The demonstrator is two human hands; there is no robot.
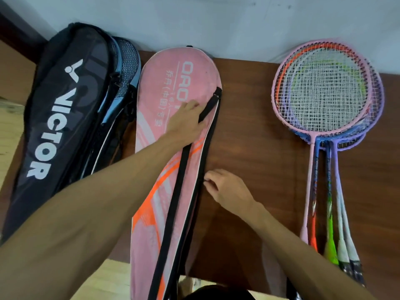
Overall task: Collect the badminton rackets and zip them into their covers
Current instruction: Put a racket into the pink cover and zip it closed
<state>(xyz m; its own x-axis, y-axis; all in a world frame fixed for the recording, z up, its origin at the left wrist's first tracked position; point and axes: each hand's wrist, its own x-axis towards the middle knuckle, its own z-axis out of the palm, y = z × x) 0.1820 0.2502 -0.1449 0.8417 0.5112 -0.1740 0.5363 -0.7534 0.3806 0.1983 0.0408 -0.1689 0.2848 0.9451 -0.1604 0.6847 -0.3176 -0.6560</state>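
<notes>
Thumb and forefinger of the right hand (229, 189) are closed in a pinch on a small dark zip pull (205, 180) at the black zip edge on the right side of the pink fabric racket cover with orange and white stripes (151, 224). The remaining fingers are curled.

The left hand (186, 122) lies palm down on the cover, further up its face, with fingers extended and holding nothing. It rests just beside a black webbing strap (173, 202) that runs lengthwise down the cover.

The pink cover lies flat on the dark brown wooden table (249, 137). Its long axis runs from near to far. The narrow handle end points toward the person and overhangs the near table edge. The broad rounded head end points toward the pale wall (216, 22).

To the left, touching the pink cover, lies a black racket cover printed VICTOR in white (65, 118). Its head end is also at the far side, and its axis is tilted slightly to the left at the near end. A blue-trimmed mesh section shows along its right side.

To the right, well apart from the pink cover, is a stack of badminton rackets with pink, orange, blue and purple frames (324, 94). The heads overlap at the far end. The handles point toward the person and fan out slightly.
</notes>
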